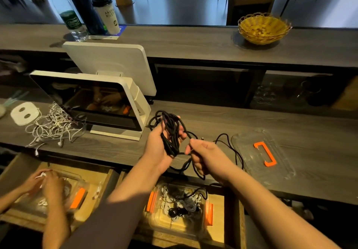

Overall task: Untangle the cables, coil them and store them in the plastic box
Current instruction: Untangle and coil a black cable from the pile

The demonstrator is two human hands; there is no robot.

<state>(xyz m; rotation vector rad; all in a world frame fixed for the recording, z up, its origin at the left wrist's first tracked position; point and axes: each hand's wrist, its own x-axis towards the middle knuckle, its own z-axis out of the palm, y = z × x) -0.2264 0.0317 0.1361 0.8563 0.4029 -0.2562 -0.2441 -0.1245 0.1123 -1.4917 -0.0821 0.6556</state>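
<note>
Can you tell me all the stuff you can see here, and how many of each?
black cable: one, black, bundled in the left hand, one strand running to the right hand
plastic box: one, clear with orange clips, in the open drawer below, cables inside
box lid: one, clear with orange handle, on the counter at right
white cables: one tangled pile, white, on the counter at left
screen: one, white frame, on the counter
basket: one, yellow, on the upper ledge
cup: one, white with black lid, upper ledge
water bottle: one, clear, green label, upper ledge
left hand: gripping the bundle
right hand: pinching a strand
</note>
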